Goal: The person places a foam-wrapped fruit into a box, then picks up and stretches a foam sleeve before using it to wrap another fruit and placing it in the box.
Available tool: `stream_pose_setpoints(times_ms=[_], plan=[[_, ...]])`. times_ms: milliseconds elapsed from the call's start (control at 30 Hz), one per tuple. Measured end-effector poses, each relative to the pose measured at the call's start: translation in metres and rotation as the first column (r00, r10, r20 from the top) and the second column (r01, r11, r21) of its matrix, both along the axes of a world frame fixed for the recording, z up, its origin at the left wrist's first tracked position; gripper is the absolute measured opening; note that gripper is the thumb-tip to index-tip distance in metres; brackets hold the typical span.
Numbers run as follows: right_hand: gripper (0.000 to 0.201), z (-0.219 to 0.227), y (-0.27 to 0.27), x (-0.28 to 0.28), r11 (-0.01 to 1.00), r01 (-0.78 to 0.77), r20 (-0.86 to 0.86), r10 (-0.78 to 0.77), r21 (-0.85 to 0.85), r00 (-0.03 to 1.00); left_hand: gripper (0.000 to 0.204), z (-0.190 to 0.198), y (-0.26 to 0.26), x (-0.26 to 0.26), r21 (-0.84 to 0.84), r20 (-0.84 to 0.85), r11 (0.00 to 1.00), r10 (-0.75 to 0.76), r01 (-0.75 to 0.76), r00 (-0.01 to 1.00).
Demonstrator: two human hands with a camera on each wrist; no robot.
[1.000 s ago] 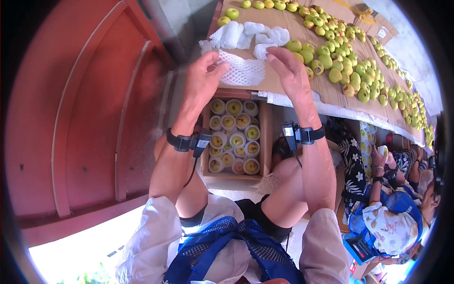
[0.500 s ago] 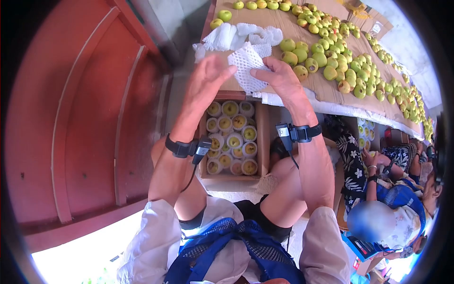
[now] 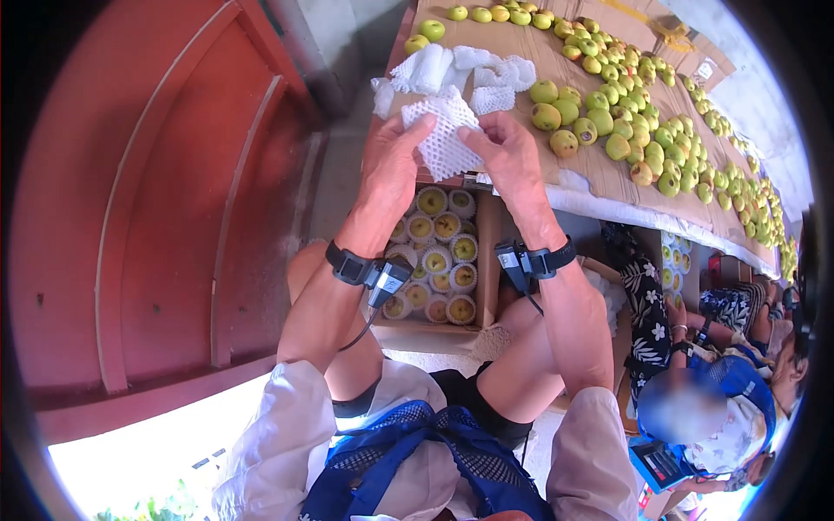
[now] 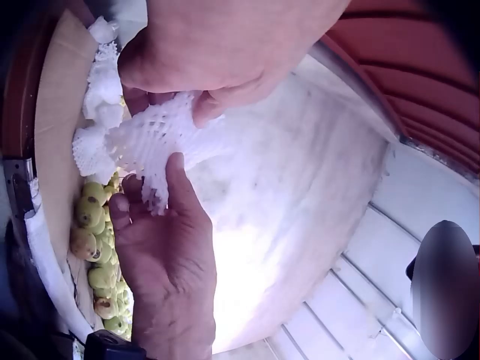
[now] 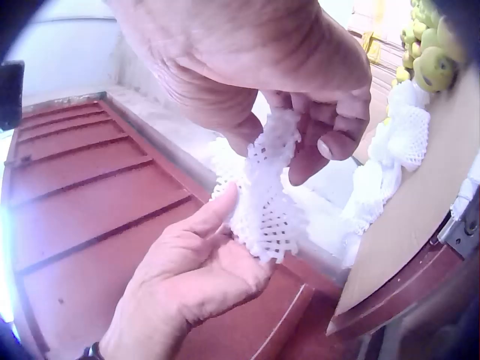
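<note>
Between my two hands, over the table's near edge, is a white foam fruit net (image 3: 445, 143) with a diamond mesh. My left hand (image 3: 393, 161) pinches its left side between thumb and fingers. On the opposite side, my right hand (image 3: 511, 158) pinches it with the thumb in front and fingers behind. The left wrist view shows the net (image 4: 161, 139) stretched between both thumbs. Seen from the right wrist, the net (image 5: 274, 214) is bunched at the right fingertips and flares toward the left hand (image 5: 199, 274). More white foam nets (image 3: 426, 69) lie in a pile just beyond.
Many green apples (image 3: 643, 130) cover the cardboard-topped table (image 3: 486, 26). Below its edge, a cardboard box (image 3: 488, 260) holds netted apples (image 3: 437, 259) between my knees. A red panelled door (image 3: 174, 208) stands at left. Another person (image 3: 738, 391) sits at right.
The net was spread wide between the hands, then turned upright in the right hand while the left came off it. Now the left hand grips it too, and the hands are closer together.
</note>
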State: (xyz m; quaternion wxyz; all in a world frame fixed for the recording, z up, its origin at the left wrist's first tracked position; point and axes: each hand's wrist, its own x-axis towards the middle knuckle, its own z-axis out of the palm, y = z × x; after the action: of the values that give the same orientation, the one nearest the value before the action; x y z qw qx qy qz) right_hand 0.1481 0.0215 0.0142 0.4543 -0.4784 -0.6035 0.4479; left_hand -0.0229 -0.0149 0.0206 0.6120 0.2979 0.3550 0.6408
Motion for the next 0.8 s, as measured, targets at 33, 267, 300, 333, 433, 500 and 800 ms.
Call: stream_pose_setpoints(times_ms=[33, 267, 300, 333, 433, 500, 800], plan=[[0.035, 0.004, -0.003, -0.001, 1.000, 0.023, 0.036, -0.024, 0.012, 0.999, 0.032, -0.003, 0.001, -0.001, 0.009, 0.019, 1.000, 0.008, -0.008, 1.000], [0.028, 0.001, -0.015, -0.014, 0.957, 0.103, 0.135, -0.144, 0.273, 0.980, 0.028, -0.016, 0.001, 0.005, 0.082, -0.131, 0.988, 0.144, -0.134, 0.981], [0.027, -0.001, -0.015, -0.016, 0.926, 0.093, 0.205, -0.178, 0.367, 0.962, 0.028, -0.018, 0.002, 0.006, 0.084, -0.133, 0.987, 0.148, -0.138, 0.980], [0.026, -0.003, -0.016, -0.017, 0.887, 0.073, 0.271, -0.216, 0.456, 0.938, 0.028, -0.020, 0.003, 0.008, 0.085, -0.135, 0.986, 0.153, -0.143, 0.979], [0.026, 0.003, -0.024, -0.021, 0.899, 0.070, 0.323, -0.227, 0.432, 0.919, 0.027, -0.017, -0.001, 0.014, 0.087, -0.142, 0.988, 0.142, -0.131, 0.980], [0.025, 0.003, -0.025, -0.021, 0.897, 0.087, 0.347, -0.256, 0.434, 0.902, 0.027, -0.015, -0.002, 0.017, 0.091, -0.149, 0.989, 0.133, -0.121, 0.980], [0.026, 0.003, -0.030, -0.025, 0.851, 0.050, 0.377, -0.283, 0.524, 0.882, 0.024, -0.010, -0.007, 0.018, 0.043, -0.148, 0.993, 0.113, -0.108, 0.983]])
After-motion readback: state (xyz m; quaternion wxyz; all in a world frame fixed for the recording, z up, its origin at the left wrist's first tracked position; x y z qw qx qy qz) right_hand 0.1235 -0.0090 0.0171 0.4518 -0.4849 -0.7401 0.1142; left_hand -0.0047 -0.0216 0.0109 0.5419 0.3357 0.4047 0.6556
